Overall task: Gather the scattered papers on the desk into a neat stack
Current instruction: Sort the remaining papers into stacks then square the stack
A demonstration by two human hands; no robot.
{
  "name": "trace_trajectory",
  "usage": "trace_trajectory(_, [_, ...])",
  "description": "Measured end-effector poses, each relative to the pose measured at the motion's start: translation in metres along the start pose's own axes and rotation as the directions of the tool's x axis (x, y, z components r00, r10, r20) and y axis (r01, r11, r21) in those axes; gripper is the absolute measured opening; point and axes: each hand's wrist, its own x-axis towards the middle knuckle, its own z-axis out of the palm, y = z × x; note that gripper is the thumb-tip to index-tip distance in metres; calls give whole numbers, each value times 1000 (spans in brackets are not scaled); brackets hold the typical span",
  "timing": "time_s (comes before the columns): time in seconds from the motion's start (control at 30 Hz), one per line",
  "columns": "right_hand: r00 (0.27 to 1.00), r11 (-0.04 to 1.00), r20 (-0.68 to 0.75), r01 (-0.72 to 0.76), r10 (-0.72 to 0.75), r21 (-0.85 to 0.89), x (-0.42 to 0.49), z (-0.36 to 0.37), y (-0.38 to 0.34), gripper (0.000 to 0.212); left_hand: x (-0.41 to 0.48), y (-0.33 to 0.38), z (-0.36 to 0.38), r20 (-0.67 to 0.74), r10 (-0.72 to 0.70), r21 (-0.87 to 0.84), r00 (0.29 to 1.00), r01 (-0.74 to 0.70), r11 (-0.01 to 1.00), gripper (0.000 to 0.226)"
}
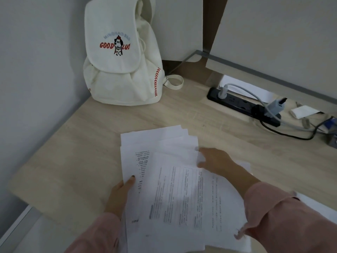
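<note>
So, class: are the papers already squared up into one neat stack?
No, the papers lie fanned with offset edges, the left hand gripping one side and the right hand resting on top.

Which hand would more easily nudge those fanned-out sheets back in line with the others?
The right hand, probably. It lies flat on the fanned papers at their right side, free to push them. The left hand is busy pinching their left edge, thumb on top, which steadies them.
</note>
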Motion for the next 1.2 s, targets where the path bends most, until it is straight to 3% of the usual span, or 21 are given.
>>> trace_trajectory(0.1, [989, 924, -7, -133, 145, 357, -15, 2, 18, 53, -1, -2, -2, 1, -15, -46, 1000, 15, 999, 26])
trace_trajectory(0.17, [979, 846, -33, -155, 199, 511, -23, 6, 26, 37, -2, -5, -2, 5, -41, -94, 999, 41, 995, 31])
trace_trajectory(0.3, [965, 761, -33, -184, 260, 622, -40, 30, 24, 23, -6, -10, 3, 10, -122, -226, 993, 121, 967, 54])
trace_trajectory(0.43, [927, 544, -7, -213, 374, 812, -56, 57, 9, 31, -14, -15, 13, 93, -84, -188, 992, 101, 977, 82])
trace_trajectory(0.5, [918, 531, -7, -224, 397, 817, -60, 71, 1, 31, -21, -17, 22, 94, -56, -112, 994, 67, 991, 66])
trace_trajectory(0.57, [898, 571, -77, -208, 433, 794, -61, 82, -1, 35, -27, -18, 29, 73, 1, -29, 997, 1, 1000, 30])
trace_trajectory(0.63, [855, 616, -180, -190, 487, 765, -61, 86, 4, 48, -31, -14, 34, 81, 81, 3, 993, -81, 997, 27])
trace_trajectory(0.7, [835, 567, -181, -178, 519, 804, -67, 79, 10, 68, -42, -1, 38, 113, 170, -7, 979, -171, 985, 30])
trace_trajectory(0.73, [858, 487, -130, -152, 498, 860, -72, 73, 13, 77, -49, 8, 39, 143, 214, -4, 966, -215, 977, 31])
trace_trajectory(0.8, [940, 223, -22, -58, 341, 973, -89, 55, 15, 83, -64, 28, 40, 237, 283, -4, 930, -290, 957, 32])
trace_trajectory(0.83, [971, 118, -16, -13, 238, 993, -100, 44, 15, 78, -71, 38, 40, 280, 313, -3, 907, -326, 945, 32])
trace_trajectory(0.87, [986, 83, -39, 26, 164, 996, -110, 34, 16, 65, -77, 49, 41, 310, 345, -1, 886, -363, 932, 31])
trace_trajectory(0.97, [977, 95, -194, 186, 86, 978, -136, 3, 18, 38, -93, 79, 45, 352, 440, 0, 826, -470, 882, 31])
trace_trajectory(1.2, [846, 84, -486, 480, 221, 873, -181, -30, 19, 40, -110, 108, 76, 322, 652, -77, 686, -668, 741, 22])
